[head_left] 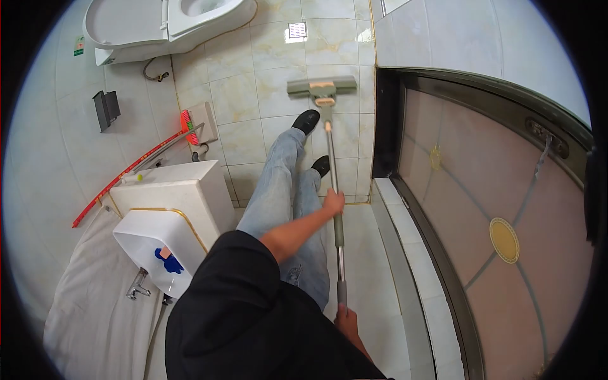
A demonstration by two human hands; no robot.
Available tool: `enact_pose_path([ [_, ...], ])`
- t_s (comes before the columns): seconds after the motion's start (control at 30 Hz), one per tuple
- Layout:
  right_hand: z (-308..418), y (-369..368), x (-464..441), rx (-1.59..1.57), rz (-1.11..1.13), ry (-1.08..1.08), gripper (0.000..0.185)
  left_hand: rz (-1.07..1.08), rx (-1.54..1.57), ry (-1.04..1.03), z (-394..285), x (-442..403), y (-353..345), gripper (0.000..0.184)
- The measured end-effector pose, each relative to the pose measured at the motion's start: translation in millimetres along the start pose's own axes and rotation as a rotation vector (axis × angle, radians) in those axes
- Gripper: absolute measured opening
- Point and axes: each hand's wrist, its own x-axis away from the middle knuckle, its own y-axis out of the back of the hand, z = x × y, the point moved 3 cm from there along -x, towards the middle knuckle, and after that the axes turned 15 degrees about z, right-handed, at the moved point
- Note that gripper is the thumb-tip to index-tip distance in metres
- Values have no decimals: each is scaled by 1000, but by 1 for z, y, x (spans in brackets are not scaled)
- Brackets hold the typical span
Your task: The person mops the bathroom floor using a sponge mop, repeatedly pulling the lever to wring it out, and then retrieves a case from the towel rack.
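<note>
Gripping the lower end of a long-handled mop point(331, 152), the right grip point(346, 321) is closed about the grey sleeve near the body, while the left grip point(334, 202) is wrapped round the shaft farther up. The mop slants away from the person across the tiled floor point(234, 98), its wide, flat head point(322, 87) lying beyond the feet and slightly blurred. Two black shoes point(306, 121) stand to the left of the shaft, below pale blue jeans point(269, 174); a black sleeve point(231, 266) covers the left upper arm. Past the mop's head, a floor drain point(297, 30) sits among the tiles, with a white toilet point(212, 26) to the left. Nearer on that side are a white basin point(142, 237) with a blue shape inside, a metal tap point(137, 285) beside it and a long red strip point(136, 164) leaning close by. On the right stands a dark-framed door point(456, 164) with pinkish panels and a yellow oval.
</note>
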Motion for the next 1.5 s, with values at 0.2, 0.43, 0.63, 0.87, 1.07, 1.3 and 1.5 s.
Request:
enact_pose_path([
  [0.2, -60, 15, 40, -54, -19, -11, 56, 118, 122, 159, 46, 47, -81, 34],
  [0.43, -22, 15, -26, -27, -21, -48, 59, 73, 25, 66, -17, -1, -34, 34],
  [0.63, 134, 15, -94, -54, -11, 29, 63, -51, -189, -150, -165, -92, 63, 43],
  [0.87, 415, 21, -144, -78, 159, 353, 66, -45, -151, -459, -339, -133, 149, 61],
  [1.07, 503, 14, -196, -49, 142, 610, 46, -46, -143, -450, -379, -71, 162, 66],
  [1.3, 336, 53, -154, 65, 165, 619, 40, -129, -428, -404, -283, -88, 127, 62],
  [1.5, 95, 106, -57, -36, 146, 403, 28, 120, -26, -60, -117, 11, -61, 36],
])
